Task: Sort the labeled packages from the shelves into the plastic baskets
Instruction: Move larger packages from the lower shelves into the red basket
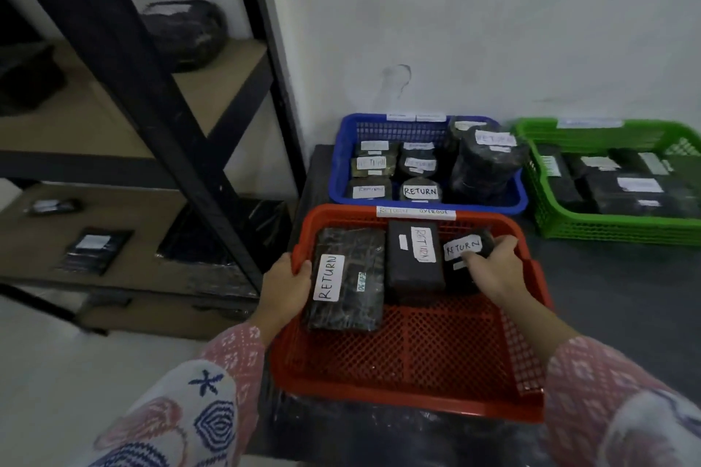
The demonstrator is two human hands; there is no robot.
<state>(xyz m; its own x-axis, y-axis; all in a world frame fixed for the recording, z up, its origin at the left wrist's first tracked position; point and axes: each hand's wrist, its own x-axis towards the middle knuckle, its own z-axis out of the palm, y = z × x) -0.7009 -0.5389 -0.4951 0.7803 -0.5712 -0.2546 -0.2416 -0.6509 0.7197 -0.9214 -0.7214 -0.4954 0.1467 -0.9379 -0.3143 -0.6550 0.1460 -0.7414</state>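
Right hand, fingers curled, grips a small black package labelled RETURN at the far right of the red basket. Left hand curls over the basket's left rim, touching a large flat package; a third package stands between the two. Near half of the basket floor lies bare. Blue basket sits just beyond, green basket to the right; a black shelf stands left.
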